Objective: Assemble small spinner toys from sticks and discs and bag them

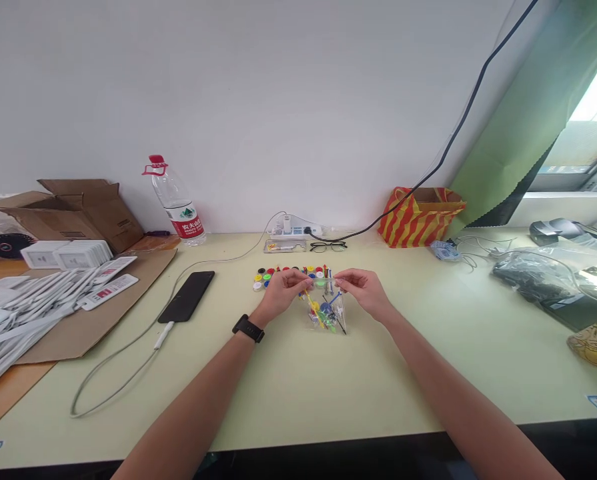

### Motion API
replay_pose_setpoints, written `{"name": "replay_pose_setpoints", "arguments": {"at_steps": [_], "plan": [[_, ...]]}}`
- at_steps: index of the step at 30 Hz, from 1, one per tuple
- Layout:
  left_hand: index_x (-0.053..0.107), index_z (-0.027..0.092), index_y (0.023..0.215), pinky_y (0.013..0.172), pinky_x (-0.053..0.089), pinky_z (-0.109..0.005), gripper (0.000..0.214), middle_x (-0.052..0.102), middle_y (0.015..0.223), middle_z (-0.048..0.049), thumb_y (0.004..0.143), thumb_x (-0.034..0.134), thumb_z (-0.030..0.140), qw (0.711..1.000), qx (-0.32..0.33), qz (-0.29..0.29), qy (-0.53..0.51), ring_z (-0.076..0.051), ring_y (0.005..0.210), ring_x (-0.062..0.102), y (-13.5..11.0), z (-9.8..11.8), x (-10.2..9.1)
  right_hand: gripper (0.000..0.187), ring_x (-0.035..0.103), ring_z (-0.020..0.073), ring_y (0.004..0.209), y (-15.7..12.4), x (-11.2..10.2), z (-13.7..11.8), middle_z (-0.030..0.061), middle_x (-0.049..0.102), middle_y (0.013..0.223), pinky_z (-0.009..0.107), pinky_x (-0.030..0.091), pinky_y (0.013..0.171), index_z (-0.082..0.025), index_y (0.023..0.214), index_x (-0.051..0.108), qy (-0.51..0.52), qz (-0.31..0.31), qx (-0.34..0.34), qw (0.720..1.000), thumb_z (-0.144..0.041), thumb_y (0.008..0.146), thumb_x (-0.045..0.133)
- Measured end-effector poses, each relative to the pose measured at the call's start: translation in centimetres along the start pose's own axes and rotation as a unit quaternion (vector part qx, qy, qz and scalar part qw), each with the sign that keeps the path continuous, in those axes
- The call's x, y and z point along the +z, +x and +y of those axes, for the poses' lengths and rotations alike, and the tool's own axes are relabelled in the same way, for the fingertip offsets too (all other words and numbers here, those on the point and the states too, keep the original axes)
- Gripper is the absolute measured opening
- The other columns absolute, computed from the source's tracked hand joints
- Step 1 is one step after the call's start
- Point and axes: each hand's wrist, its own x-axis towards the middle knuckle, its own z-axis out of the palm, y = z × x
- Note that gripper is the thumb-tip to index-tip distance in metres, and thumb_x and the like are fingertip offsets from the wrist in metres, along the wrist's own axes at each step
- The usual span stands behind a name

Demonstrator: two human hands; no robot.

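My left hand, with a black watch on its wrist, and my right hand each pinch the top edge of a small clear plastic bag just above the pale green table. The bag hangs between them and holds several small coloured parts in yellow, blue, green and red. Right behind my hands lies a row of small coloured round pieces in black, red, yellow, green and blue.
A black phone on a white cable lies to the left. White tags, cardboard and an open box fill the left side. A water bottle, power strip, glasses and striped bag stand by the wall. Plastic-wrapped items lie right.
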Motion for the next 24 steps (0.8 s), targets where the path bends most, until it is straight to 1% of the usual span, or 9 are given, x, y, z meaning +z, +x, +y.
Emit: {"name": "replay_pose_setpoints", "arguments": {"at_steps": [3,5,7,11,14,17,19,22,24], "plan": [[0.077,0.014,0.096,0.079,0.059,-0.033,0.032,0.080,0.087,-0.0107,0.082,0.082,0.042,1.000,-0.023,-0.015,-0.013,-0.023,0.083,0.076,-0.13,0.15,-0.21,0.033,0.065,0.0188,0.074,0.06,-0.13,0.14,0.0068,0.077,0.082,0.036,0.055,0.073,-0.020,0.094,0.083,0.020,0.013,-0.002,1.000,-0.047,0.075,0.086],[0.078,0.015,0.098,0.083,0.058,-0.033,0.029,0.080,0.090,-0.0105,0.080,0.084,0.038,0.999,-0.032,-0.014,-0.028,-0.023,0.086,0.076,-0.17,0.20,-0.23,0.030,0.062,0.0173,0.071,0.12,-0.27,0.20,0.0057,0.076,0.079,0.035,0.054,0.073,-0.021,0.094,0.084,0.031,0.017,-0.004,0.999,-0.044,0.075,0.085],[0.080,0.016,0.096,0.083,0.058,-0.033,0.025,0.080,0.090,-0.0092,0.079,0.084,0.034,0.998,-0.030,0.001,-0.050,-0.022,0.086,0.076,-0.14,0.08,-0.16,0.027,0.061,0.0171,0.072,0.20,-0.40,0.26,0.0049,0.075,0.078,0.035,0.053,0.075,-0.021,0.094,0.084,0.041,0.013,-0.004,0.999,-0.041,0.076,0.085],[0.082,0.016,0.088,0.082,0.058,-0.032,0.017,0.078,0.083,-0.0072,0.077,0.084,0.028,0.993,-0.027,0.040,-0.108,-0.020,0.082,0.075,0.01,-0.53,0.07,0.021,0.062,0.0174,0.074,0.30,-0.59,0.35,0.0036,0.073,0.077,0.036,0.052,0.077,-0.023,0.091,0.085,0.045,-0.012,-0.010,0.999,-0.039,0.078,0.081],[0.082,0.015,0.085,0.082,0.058,-0.032,0.014,0.078,0.080,-0.0079,0.076,0.084,0.026,0.991,-0.026,0.039,-0.129,-0.020,0.081,0.074,0.00,-0.77,0.22,0.018,0.062,0.0174,0.075,0.27,-0.74,0.27,0.0038,0.073,0.079,0.035,0.052,0.077,-0.023,0.088,0.085,0.031,-0.019,-0.024,0.999,-0.038,0.080,0.078],[0.081,0.015,0.083,0.080,0.059,-0.031,0.019,0.078,0.083,-0.0083,0.073,0.088,0.029,0.994,-0.017,0.037,-0.100,-0.019,0.080,0.073,-0.13,-0.60,0.42,0.017,0.064,0.0186,0.078,0.15,-0.85,0.07,0.0051,0.074,0.083,0.035,0.053,0.077,-0.023,0.085,0.084,0.023,-0.028,-0.039,0.999,-0.038,0.081,0.078],[0.081,0.015,0.087,0.078,0.059,-0.030,0.024,0.079,0.086,-0.0081,0.071,0.090,0.031,0.997,-0.014,0.036,-0.071,-0.019,0.080,0.073,-0.24,-0.36,0.59,0.019,0.065,0.0197,0.081,0.05,-0.85,-0.06,0.0057,0.075,0.085,0.035,0.054,0.077,-0.022,0.085,0.083,0.021,-0.030,-0.035,0.999,-0.039,0.079,0.081],[0.080,0.017,0.104,0.081,0.060,-0.032,0.036,0.080,0.093,-0.0084,0.074,0.089,0.035,0.999,0.002,0.026,-0.028,-0.021,0.085,0.074,-0.25,-0.13,0.76,0.032,0.066,0.0196,0.082,-0.05,-0.72,-0.15,0.0044,0.075,0.086,0.036,0.054,0.080,-0.022,0.100,0.082,0.012,-0.026,-0.011,1.000,-0.041,0.075,0.086],[0.080,0.017,0.106,0.083,0.060,-0.033,0.036,0.080,0.097,-0.0094,0.078,0.086,0.039,0.999,0.022,0.024,0.009,-0.022,0.088,0.074,-0.13,-0.18,0.72,0.039,0.067,0.0196,0.082,-0.05,-0.60,-0.11,0.0046,0.075,0.087,0.036,0.055,0.082,-0.021,0.104,0.080,-0.004,-0.029,0.001,1.000,-0.044,0.074,0.087]]}}
